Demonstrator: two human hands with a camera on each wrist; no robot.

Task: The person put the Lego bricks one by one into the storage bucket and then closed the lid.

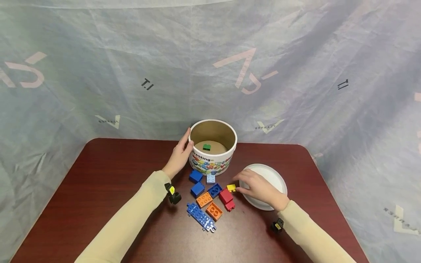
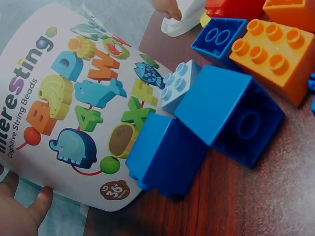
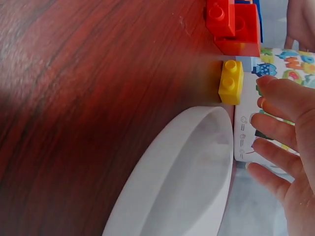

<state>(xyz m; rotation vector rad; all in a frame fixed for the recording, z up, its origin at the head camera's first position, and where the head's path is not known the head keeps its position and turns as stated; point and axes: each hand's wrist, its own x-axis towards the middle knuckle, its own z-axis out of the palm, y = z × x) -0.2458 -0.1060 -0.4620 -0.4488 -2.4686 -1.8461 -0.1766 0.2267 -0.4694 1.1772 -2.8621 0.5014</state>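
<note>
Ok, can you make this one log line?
left hand: touching tub | right hand: near yellow brick | green brick: inside tub

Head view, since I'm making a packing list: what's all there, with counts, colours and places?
Bucket: 1, white with printed letters, back of table
Green brick: 1, green, inside bucket
Light-blue brick: 1, light blue, before bucket
Blue bricks: 3, blue, before bucket
Orange bricks: 2, orange, mid-pile
Red bricks: apparently 2, red, pile's right
Yellow brick: 1, yellow, beside red
Long base: 1, blue, nearest viewer
Lid: 1, white, right of bricks
Table: 1, reddish-brown, beneath
Backdrop: grey, printed, behind
Wrist devices: 2, black, at cuffs
Sleeves: 2, cream
Left hand: touching bucket
Right hand: over lid
</note>
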